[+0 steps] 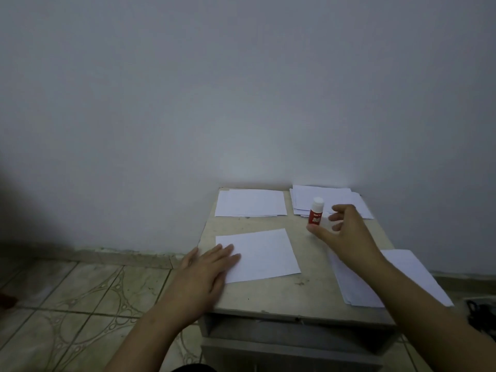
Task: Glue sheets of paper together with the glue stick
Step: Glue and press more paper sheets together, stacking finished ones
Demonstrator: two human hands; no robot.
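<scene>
Your left hand (208,267) lay flat, fingers straight, on a paper sheet (261,255), your right hand (346,234) reached, fingers spread apart, beside the upright glue stick (316,211) on the table (281,296).

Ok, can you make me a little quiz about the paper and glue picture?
1. True or false: the glue stick has its white cap on.
2. Which hand rests flat on the single sheet? A) left B) right
3. Fill in: the right hand is reaching for the ____.

Key: 1 true, the stick stands capped. 2 A, the left hand lies on the sheet's near corner. 3 glue stick, not yet gripped.
</scene>
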